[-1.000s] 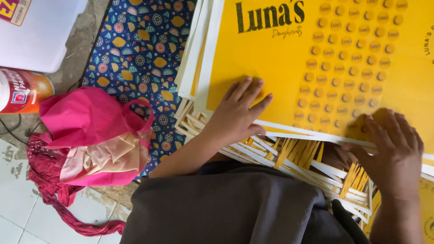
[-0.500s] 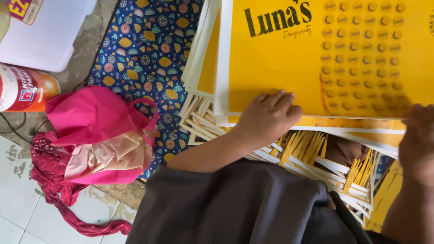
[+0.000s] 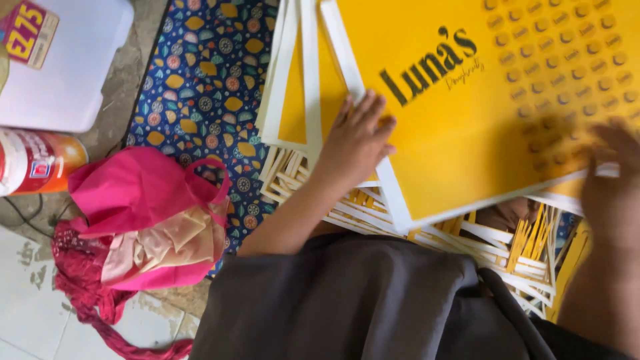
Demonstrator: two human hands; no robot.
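Observation:
A large yellow printed card sheet (image 3: 467, 127) with a white border lies tilted on a stack of like sheets (image 3: 293, 100). My left hand (image 3: 357, 143) grips its near left edge, fingers on top of the yellow face. My right hand (image 3: 610, 190), blurred, is at the sheet's near right edge; whether it holds the sheet is unclear. Under the sheet lies a pile of cut yellow and white card strips (image 3: 507, 247). My dark grey clothing (image 3: 360, 307) fills the bottom of the view.
A blue patterned mat (image 3: 200, 87) lies under the stack. A pink cloth bag (image 3: 147, 213) sits left of my arm, with a red fringed cloth (image 3: 87, 300) below it. At far left are an orange can (image 3: 33, 163) and a white plastic lid (image 3: 67, 67).
The top yellow sheet has been turned clockwise and pulled off the stack. My left hand moved up its left edge; my right hand moved up to the right edge.

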